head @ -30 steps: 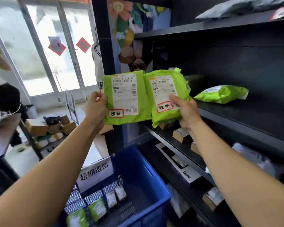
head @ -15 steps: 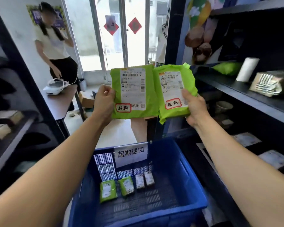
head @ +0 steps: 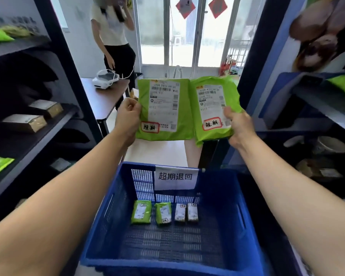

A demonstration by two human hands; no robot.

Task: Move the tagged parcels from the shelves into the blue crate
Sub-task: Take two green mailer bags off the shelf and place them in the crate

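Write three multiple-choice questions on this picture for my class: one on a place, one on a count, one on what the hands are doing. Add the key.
1. Where in the blue crate do its contents lie?
A. In a row by the far wall.
B. Piled in the near left corner.
C. Along the near wall.

2. How many of the things in the crate are green?
A. One.
B. Two.
C. Four.

3. What are the left hand and the right hand doing?
A. Both are empty.
B. Only one holds something.
C. Each holds one green parcel.

Key:
1 A, all four lie side by side below the white sign.
2 B, two green parcels lie beside two small boxes.
3 C, the left-hand parcel and the right-hand parcel are each gripped at an edge.
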